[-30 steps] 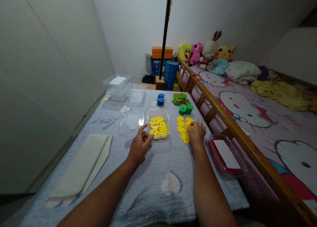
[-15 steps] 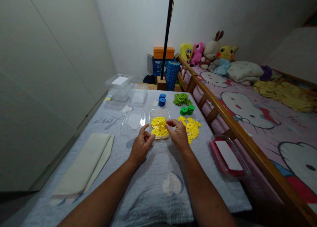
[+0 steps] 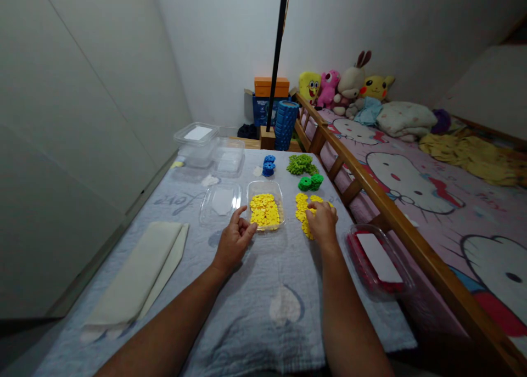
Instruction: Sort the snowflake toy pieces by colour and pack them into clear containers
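Covering part of the loose yellow discs (image 3: 301, 206), the right hand (image 3: 322, 222) bends its fingers; whether they pinch one cannot be told. The left hand (image 3: 234, 238), thumb and forefinger apart, lies beside the clear tub (image 3: 264, 187) of similar discs (image 3: 264, 211). Discs appear light, stiff, smooth, best gripped by notched rims. Tablecloth (image 3: 284, 264) script perhaps reads "Love"; white label (image 3: 379, 257): nothing legible.
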Tool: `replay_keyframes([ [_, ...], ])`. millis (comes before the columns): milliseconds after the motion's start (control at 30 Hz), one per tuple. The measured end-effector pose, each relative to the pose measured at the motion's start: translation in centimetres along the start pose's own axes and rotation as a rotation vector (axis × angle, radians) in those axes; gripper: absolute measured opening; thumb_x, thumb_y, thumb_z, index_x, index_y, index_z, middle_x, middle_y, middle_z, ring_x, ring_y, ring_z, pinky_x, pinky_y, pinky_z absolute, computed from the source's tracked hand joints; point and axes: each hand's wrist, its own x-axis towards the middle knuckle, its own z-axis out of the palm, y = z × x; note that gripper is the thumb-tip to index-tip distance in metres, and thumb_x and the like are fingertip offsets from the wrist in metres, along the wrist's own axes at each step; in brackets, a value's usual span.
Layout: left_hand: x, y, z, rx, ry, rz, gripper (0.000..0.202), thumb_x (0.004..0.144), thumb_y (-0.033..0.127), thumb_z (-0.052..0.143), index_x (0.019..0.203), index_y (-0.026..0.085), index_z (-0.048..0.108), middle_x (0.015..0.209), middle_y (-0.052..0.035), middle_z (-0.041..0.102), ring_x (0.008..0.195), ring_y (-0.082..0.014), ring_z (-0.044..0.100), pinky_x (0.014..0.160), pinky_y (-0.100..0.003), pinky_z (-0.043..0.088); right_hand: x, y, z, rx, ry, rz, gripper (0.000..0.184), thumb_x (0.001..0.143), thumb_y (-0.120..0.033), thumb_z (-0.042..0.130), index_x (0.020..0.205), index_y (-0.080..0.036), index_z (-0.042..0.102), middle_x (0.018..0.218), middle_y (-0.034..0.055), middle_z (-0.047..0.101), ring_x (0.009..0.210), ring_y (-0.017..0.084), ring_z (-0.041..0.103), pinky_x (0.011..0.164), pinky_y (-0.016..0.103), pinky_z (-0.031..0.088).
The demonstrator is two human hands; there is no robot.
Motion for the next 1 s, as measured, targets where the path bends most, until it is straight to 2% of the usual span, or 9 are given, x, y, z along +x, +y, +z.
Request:
replay_keyframes([
  [200, 0.0, -0.2, 0.0, -0.017, 0.006, 0.005, 0.061, 0.091, 0.044, 0.059, 0.144, 0.017, 0.044, 0.075, 0.0055, 0.051, 0.063, -0.0112, 0.048, 0.06, -0.025, 0.04, -0.6, -0.3, 0.6, -0.216, -0.112, 0.06, 0.039, 0.088, -0.044, 0.065, 0.115, -0.017, 0.072, 0.124, 0.0177, 0.062, 0.12, 0.036, 0.05, 0.095, 0.046, 0.041],
  [367, 0.0, -0.3, 0.0, -0.024, -0.006, 0.0, 0.063, 0.091, 0.046, 0.059, 0.145, 0.017, 0.043, 0.076, 0.0056, 0.051, 0.062, -0.0112, 0.048, 0.059, -0.025, 0.04, -0.8, -0.9, 1.1, -0.267, -0.134, 0.071, 0.037, 0.088, -0.041, 0.065, 0.115, -0.016, 0.07, 0.125, 0.0181, 0.061, 0.121, 0.036, 0.05, 0.095, 0.046, 0.04],
  [533, 0.0, -0.2, 0.0, -0.018, -0.007, -0.005, 0.064, 0.091, 0.046, 0.058, 0.146, 0.017, 0.042, 0.076, 0.0057, 0.051, 0.063, -0.0112, 0.048, 0.06, -0.025, 0.041, -0.8, -0.7, 1.2, -0.22, -0.102, 0.067, 0.031, 0.084, -0.035, 0.068, 0.11, -0.018, 0.067, 0.124, 0.0151, 0.063, 0.12, 0.033, 0.051, 0.093, 0.042, 0.04],
  [600, 0.0, -0.1, 0.0, -0.023, -0.007, -0.009, 0.063, 0.091, 0.045, 0.058, 0.146, 0.018, 0.042, 0.076, 0.0059, 0.051, 0.062, -0.0111, 0.048, 0.06, -0.025, 0.041, -0.6, -0.4, 1.2, -0.146, -0.101, 0.06, 0.018, 0.084, -0.028, 0.065, 0.1, -0.019, 0.067, 0.114, 0.0118, 0.067, 0.113, 0.029, 0.055, 0.091, 0.04, 0.04],
  [667, 0.0, 0.0, 0.0, -0.024, -0.006, -0.017, 0.063, 0.091, 0.045, 0.058, 0.145, 0.018, 0.043, 0.076, 0.006, 0.051, 0.062, -0.011, 0.048, 0.061, -0.025, 0.04, -0.4, -0.1, 1.2, -0.002, -0.111, 0.06, 0.006, 0.083, -0.023, 0.061, 0.085, -0.019, 0.065, 0.095, 0.0067, 0.07, 0.097, 0.024, 0.06, 0.085, 0.036, 0.04],
  [767, 0.0, 0.1, 0.0, -0.019, -0.002, -0.023, 0.063, 0.09, 0.045, 0.058, 0.145, 0.017, 0.043, 0.076, 0.0059, 0.051, 0.063, -0.0113, 0.049, 0.061, -0.025, 0.04, 0.0, 0.0, 1.1, 0.363, -0.074, 0.019, 0.008, 0.078, -0.026, 0.061, 0.073, -0.02, 0.058, 0.072, 0.0, 0.063, 0.072, 0.018, 0.057, 0.072, 0.03, 0.041],
  [867, 0.0, 0.1, 0.0, -0.02, 0.008, -0.018, 0.063, 0.09, 0.045, 0.059, 0.144, 0.017, 0.045, 0.075, 0.0059, 0.052, 0.063, -0.0117, 0.049, 0.06, -0.024, 0.04, -0.2, -0.8, 0.8, 0.701, 0.05, -0.084, 0.015, 0.078, -0.035, 0.062, 0.074, -0.021, 0.058, 0.072, -0.0012, 0.061, 0.069, 0.016, 0.056, 0.069, 0.029, 0.043],
  [933, 0.0, 0.0, 0.0, -0.024, 0.008, -0.013, 0.063, 0.09, 0.045, 0.059, 0.144, 0.018, 0.044, 0.075, 0.006, 0.052, 0.062, -0.0115, 0.049, 0.06, -0.024, 0.04, -0.7, -1.8, 0.6, 0.788, 0.088, -0.153, 0.017, 0.08, -0.038, 0.062, 0.076, -0.021, 0.06, 0.075, -0.0004, 0.063, 0.075, 0.017, 0.058, 0.075, 0.03, 0.045],
  [1000, 0.0, -0.1, 0.1, -0.027, 0.003, -0.01, 0.062, 0.09, 0.045, 0.059, 0.144, 0.018, 0.044, 0.074, 0.0061, 0.052, 0.061, -0.0113, 0.049, 0.059, -0.024, 0.04, -1.4, -3.1, 0.6, 0.79, 0.061, -0.22, 0.015, 0.081, -0.036, 0.062, 0.077, -0.021, 0.063, 0.078, 0.0005, 0.064, 0.079, 0.018, 0.058, 0.079, 0.031, 0.045],
])
